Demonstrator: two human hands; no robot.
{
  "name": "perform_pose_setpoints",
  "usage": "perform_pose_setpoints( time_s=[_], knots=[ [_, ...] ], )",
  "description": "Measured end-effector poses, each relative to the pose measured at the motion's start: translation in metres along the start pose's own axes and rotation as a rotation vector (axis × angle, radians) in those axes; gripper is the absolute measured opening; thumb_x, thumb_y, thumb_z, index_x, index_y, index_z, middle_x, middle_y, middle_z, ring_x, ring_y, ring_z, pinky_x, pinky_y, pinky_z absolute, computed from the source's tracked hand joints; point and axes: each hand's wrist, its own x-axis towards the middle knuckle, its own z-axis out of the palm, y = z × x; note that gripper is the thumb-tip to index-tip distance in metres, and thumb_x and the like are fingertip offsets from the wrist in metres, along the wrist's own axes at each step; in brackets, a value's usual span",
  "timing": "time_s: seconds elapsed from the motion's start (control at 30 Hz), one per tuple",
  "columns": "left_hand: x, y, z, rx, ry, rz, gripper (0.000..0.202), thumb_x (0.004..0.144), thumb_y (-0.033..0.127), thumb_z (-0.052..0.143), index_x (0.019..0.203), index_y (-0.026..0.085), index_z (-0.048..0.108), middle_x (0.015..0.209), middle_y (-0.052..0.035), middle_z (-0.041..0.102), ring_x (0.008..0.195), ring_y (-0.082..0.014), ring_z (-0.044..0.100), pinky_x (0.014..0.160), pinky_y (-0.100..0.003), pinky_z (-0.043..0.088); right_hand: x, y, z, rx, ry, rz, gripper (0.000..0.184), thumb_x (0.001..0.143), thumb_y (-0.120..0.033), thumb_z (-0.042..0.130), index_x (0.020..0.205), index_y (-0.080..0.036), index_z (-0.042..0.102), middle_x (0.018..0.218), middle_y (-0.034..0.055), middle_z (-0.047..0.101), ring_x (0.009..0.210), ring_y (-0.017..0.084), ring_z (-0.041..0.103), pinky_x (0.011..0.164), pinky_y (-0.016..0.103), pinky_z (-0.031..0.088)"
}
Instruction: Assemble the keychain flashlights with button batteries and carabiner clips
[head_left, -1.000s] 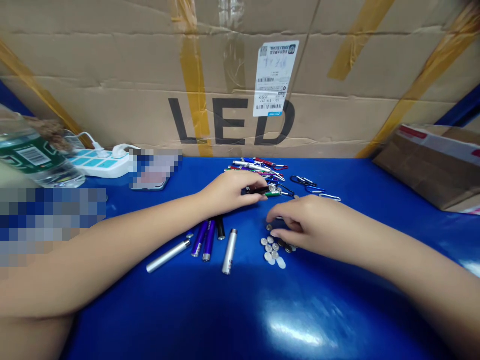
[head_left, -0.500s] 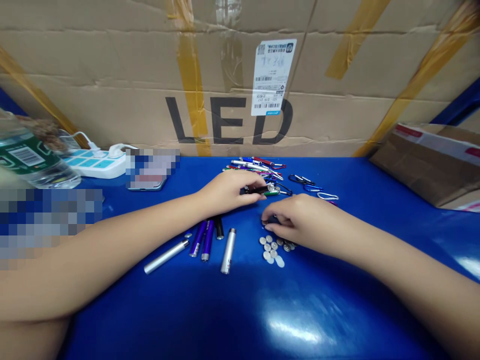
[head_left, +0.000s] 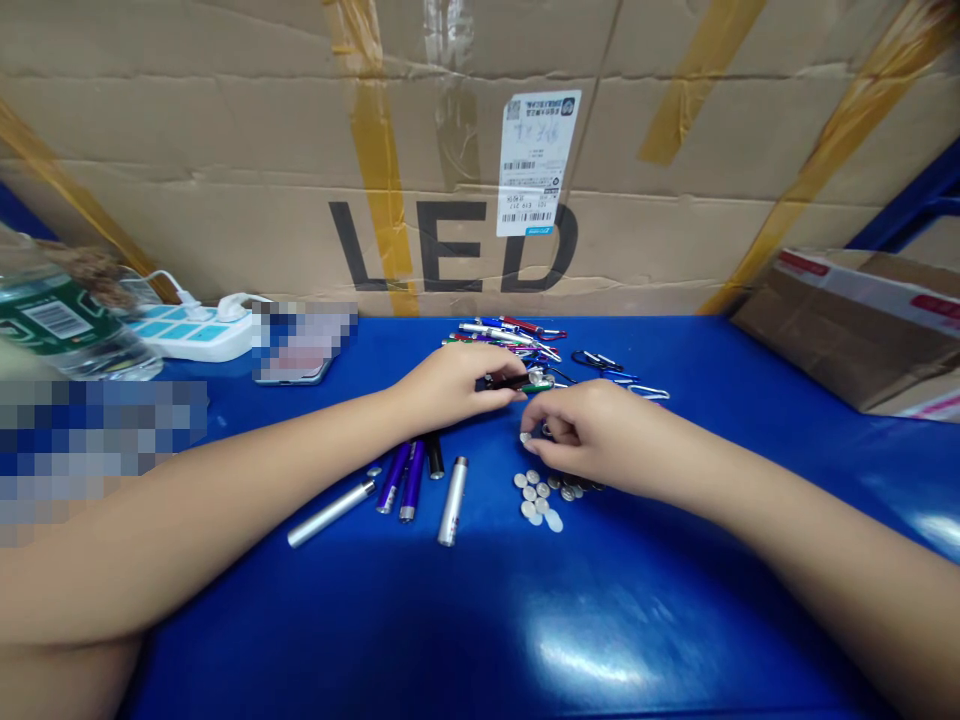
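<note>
My left hand (head_left: 469, 380) is closed around a small black flashlight tube (head_left: 508, 382), mostly covered by the fingers. Close by on the right, my right hand (head_left: 589, 425) pinches a small silvery button cell (head_left: 525, 437) between thumb and fingertips. Below it lies a group of loose button cells (head_left: 530, 493), with more in shadow under the palm. Silver flashlight tubes (head_left: 453, 502) and purple ones (head_left: 411, 485) rest on the blue table near my left forearm, which partly hides them. Behind my left hand is a pile of slim coloured flashlights (head_left: 501, 332) with clips.
A few carabiner clips (head_left: 649, 392) lie right of the pile. On the left are a phone (head_left: 296, 365), a white power strip (head_left: 191, 338) and a water bottle (head_left: 64, 310). A large cardboard box (head_left: 262, 150) closes off the back; a smaller carton (head_left: 855, 330) stands right.
My right hand has lifted slightly, and a button cell now shows at its fingertips. My left hand keeps its place. The whole view has shifted slightly.
</note>
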Motion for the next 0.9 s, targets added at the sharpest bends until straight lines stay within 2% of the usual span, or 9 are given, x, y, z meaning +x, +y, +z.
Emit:
perform_pose_setpoints(
  time_s=[0.17, 0.23, 0.67, 0.9],
  knots=[
    [0.0, 0.0, 0.0, -0.027, -0.002, 0.019, 0.01, 0.083, 0.023, 0.062, 0.091, 0.017, 0.064, 0.087, -0.0012, 0.069, 0.082, -0.0152, 0.063, 0.072, -0.025, 0.044, -0.005, 0.002, -0.011, -0.045, 0.333, -0.016, 0.013, 0.082, -0.028, 0.056, 0.087, -0.02, 0.065, 0.051, -0.0064, 0.048, 0.047, 0.009, 0.044, 0.049, 0.021, 0.03],
    [0.0, 0.0, 0.0, -0.03, -0.001, 0.023, 0.009, 0.083, 0.022, 0.061, 0.091, 0.018, 0.064, 0.088, -0.001, 0.07, 0.083, -0.0152, 0.063, 0.073, -0.025, 0.045, -0.005, 0.003, -0.012, -0.074, 0.407, -0.026, 0.014, 0.084, -0.029, 0.055, 0.089, -0.02, 0.064, 0.051, -0.0068, 0.046, 0.046, 0.009, 0.042, 0.049, 0.022, 0.03],
    [0.0, 0.0, 0.0, -0.015, -0.002, 0.022, 0.008, 0.083, 0.023, 0.062, 0.09, 0.018, 0.064, 0.089, -0.0006, 0.07, 0.083, -0.015, 0.063, 0.073, -0.025, 0.044, -0.002, 0.008, -0.009, -0.118, 0.413, -0.032, 0.015, 0.085, -0.028, 0.056, 0.096, -0.021, 0.063, 0.053, -0.0068, 0.048, 0.047, 0.009, 0.044, 0.049, 0.022, 0.03],
    [0.0, 0.001, -0.001, -0.034, -0.008, 0.018, 0.009, 0.084, 0.023, 0.062, 0.091, 0.019, 0.065, 0.091, -0.0007, 0.071, 0.086, -0.0153, 0.064, 0.077, -0.026, 0.045, -0.005, 0.008, -0.011, -0.177, 0.352, -0.064, 0.02, 0.085, -0.025, 0.055, 0.102, -0.024, 0.066, 0.062, -0.0039, 0.059, 0.053, 0.01, 0.05, 0.053, 0.021, 0.033]
  ],
)
